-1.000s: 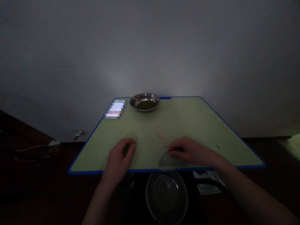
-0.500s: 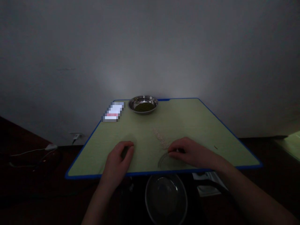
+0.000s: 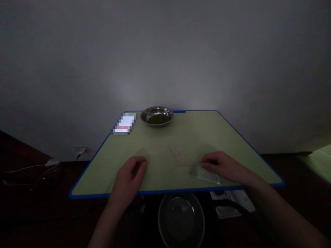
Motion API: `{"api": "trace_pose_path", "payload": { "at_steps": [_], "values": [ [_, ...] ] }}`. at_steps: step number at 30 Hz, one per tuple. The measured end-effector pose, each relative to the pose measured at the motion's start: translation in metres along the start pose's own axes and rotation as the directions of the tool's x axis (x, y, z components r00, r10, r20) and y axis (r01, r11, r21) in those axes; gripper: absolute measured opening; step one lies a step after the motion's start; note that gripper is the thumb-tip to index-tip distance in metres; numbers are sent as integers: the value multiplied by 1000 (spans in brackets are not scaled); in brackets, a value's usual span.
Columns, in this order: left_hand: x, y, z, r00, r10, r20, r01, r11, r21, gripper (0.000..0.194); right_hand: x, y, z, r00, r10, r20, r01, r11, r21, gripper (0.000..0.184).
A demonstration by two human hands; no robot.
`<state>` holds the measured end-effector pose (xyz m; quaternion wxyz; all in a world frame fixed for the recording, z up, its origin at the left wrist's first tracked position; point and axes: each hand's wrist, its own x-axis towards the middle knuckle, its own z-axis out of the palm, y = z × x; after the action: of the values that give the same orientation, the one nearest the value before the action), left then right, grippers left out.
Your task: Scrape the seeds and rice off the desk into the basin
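A clear semicircular protractor (image 3: 205, 175) is pinched between the thumb and fingers of my right hand (image 3: 218, 163), low over the table's right half. Its curved edge points left, close to the lower end of a narrow, slanting strip of small pale grains (image 3: 178, 155). The kind of grain is too small to tell. My left hand (image 3: 130, 172) rests on the tabletop left of the grains, fingers curled and the thumb tip near the index tip; I see nothing in it. Farther back stands a shiny metal bowl (image 3: 144, 121) with small green grains (image 3: 158, 119) inside.
The light green table (image 3: 219, 137) has a blue rim and stands against a grey wall. A blurred-out bright phone-like object (image 3: 125, 123) lies at its back left. Below the near edge is another metal bowl (image 3: 181, 220). Cables and a plug (image 3: 82, 150) are at the left.
My right hand has moved right with the protractor, which now shows more fully. More of the pale grains' lower end is uncovered. My left hand stays almost where it was.
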<state>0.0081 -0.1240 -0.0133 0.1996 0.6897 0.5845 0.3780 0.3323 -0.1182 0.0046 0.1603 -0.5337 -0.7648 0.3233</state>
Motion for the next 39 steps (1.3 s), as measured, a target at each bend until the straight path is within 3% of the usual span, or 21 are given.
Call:
{"api": "trace_pose_path", "payload": {
  "at_steps": [16, 19, 23, 26, 29, 39],
  "values": [
    [-1, -1, 1, 1000, 11, -21, -11, 1000, -1, 23, -11, -33, 13, 999, -39, 25, 38, 999, 11, 23],
    [-1, -1, 1, 1000, 18, -25, -18, 1000, 4, 23, -4, -17, -4, 996, -33, -84, 34, 999, 19, 28],
    [-1, -3, 1, 1000, 15, -25, -15, 1000, 5, 24, 11, 26, -30, 952, 34, -304, -29, 999, 18, 30],
    [-1, -4, 0, 1000, 15, -23, -15, 1000, -3, 24, 18, 48, -34, 930, 80, -358, -94, 995, -21, 30],
    [-1, -4, 0, 1000, 11, -16, -11, 1000, -6, 23, 22, 46, -24, 942, 76, -327, -100, 993, -56, 30],
    [-1, 1, -1, 1000, 16, -18, -16, 1000, -2, 21, 40, -4, 6, 990, -24, -140, 15, 998, -65, 26]
  ]
}}
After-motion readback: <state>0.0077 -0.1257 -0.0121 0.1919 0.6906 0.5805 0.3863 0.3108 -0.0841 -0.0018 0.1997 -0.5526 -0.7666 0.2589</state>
